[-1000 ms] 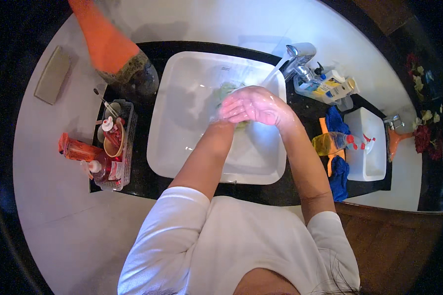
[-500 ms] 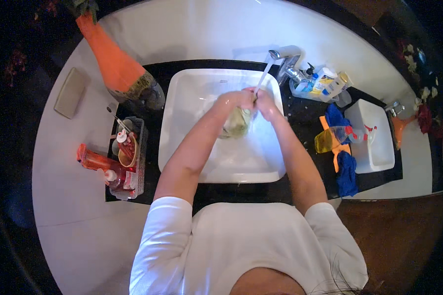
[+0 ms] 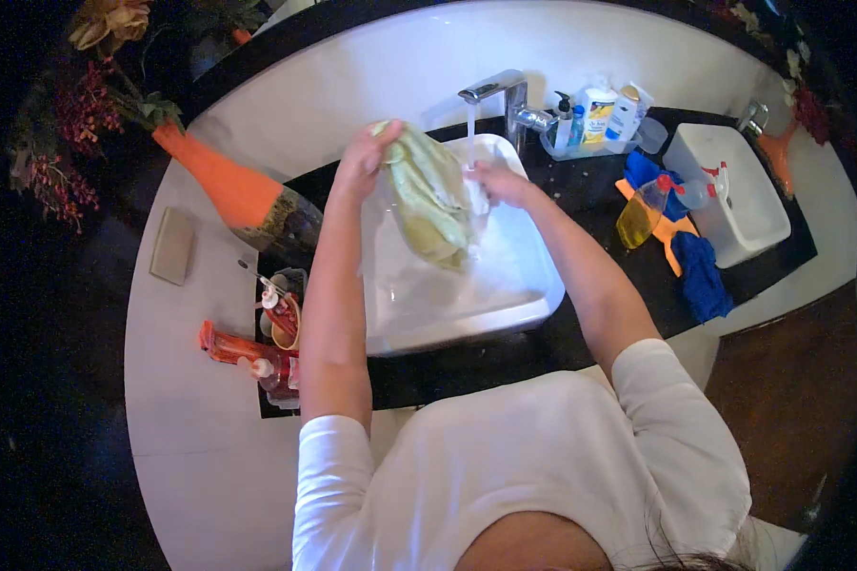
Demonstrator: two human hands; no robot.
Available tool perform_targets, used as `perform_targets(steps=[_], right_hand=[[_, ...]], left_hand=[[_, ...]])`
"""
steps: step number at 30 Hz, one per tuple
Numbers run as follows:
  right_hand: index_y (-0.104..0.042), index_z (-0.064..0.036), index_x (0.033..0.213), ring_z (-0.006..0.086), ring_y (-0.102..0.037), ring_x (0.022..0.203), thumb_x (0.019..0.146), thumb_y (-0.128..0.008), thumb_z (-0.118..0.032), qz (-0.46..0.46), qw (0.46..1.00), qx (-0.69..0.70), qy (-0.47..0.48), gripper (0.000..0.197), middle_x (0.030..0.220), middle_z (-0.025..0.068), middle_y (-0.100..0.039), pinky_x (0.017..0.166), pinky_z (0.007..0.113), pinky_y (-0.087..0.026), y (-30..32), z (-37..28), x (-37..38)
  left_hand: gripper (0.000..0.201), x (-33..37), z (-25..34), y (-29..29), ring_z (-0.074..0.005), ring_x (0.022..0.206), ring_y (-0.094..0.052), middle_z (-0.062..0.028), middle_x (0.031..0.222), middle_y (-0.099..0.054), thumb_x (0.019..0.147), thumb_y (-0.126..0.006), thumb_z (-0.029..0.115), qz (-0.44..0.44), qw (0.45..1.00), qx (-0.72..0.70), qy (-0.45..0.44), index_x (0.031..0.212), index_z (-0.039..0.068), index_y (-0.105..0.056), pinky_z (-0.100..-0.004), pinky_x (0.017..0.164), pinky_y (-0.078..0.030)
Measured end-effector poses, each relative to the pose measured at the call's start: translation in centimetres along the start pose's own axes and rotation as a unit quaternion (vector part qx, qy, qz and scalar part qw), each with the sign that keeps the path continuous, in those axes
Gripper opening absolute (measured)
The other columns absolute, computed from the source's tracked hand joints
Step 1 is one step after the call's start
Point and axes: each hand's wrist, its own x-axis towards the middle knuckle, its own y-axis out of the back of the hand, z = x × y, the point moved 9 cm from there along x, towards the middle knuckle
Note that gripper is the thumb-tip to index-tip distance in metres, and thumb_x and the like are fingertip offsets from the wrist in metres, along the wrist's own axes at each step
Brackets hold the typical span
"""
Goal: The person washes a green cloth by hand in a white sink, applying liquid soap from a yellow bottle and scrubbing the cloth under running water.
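Observation:
A wet, pale green cloth (image 3: 428, 195) hangs spread out over the white basin (image 3: 505, 309). My left hand (image 3: 365, 160) grips its upper left corner, raised above the basin's left rim. Beneath the chrome faucet (image 3: 493, 88), my right hand (image 3: 505, 184) has its fingers curled at the cloth's whitish right edge. A stream of water (image 3: 471, 122) runs down beside those fingers, and splashing partly blurs that edge. The cloth's lower end dangles inside the basin.
Behind the basin's right side stands a clear tray (image 3: 590, 149) of bottles. Further right are a spray bottle (image 3: 644, 214) with yellow liquid, blue cloths (image 3: 703, 276) and a small white sink (image 3: 733, 233). A basket (image 3: 290, 285) of toiletries and an orange-necked vase (image 3: 224, 186) are at left.
The bunched cloth has been lifted and spread. My left hand has moved up and left with its corner; my right hand stays by the stream. The view has shifted and tilted.

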Motion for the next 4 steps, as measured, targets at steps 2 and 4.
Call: perform_targets(steps=[2,4], right_hand=[[-0.056,-0.0044,0.096,0.0099,-0.052,0.076,0.087,-0.048,-0.026,0.112,0.983,0.029,0.145,0.025,0.083,0.0023,-0.057,0.066,0.027,-0.043,5.3,-2.4,0.1],[-0.058,-0.0063,0.087,0.0116,-0.05,0.075,0.082,-0.055,-0.038,0.068,0.972,0.157,0.162,0.032,0.079,0.0042,-0.056,0.07,0.029,-0.041,3.8,-4.8,0.7]], left_hand=[[0.032,0.0,-3.1,1.5,-0.018,0.089,-0.058,-0.0073,0.102,-0.059,0.085,-0.055,0.029,0.073,0.979,-0.181,0.051,0.105,0.004,-0.054,-0.0332,0.083,-0.045],[0.051,-0.2,-8.1,4.7,-0.0192,0.108,-0.049,-0.0084,0.119,-0.051,0.084,-0.056,0.029,0.054,0.969,-0.226,0.081,0.127,0.006,-0.04,-0.0347,0.093,-0.038]])
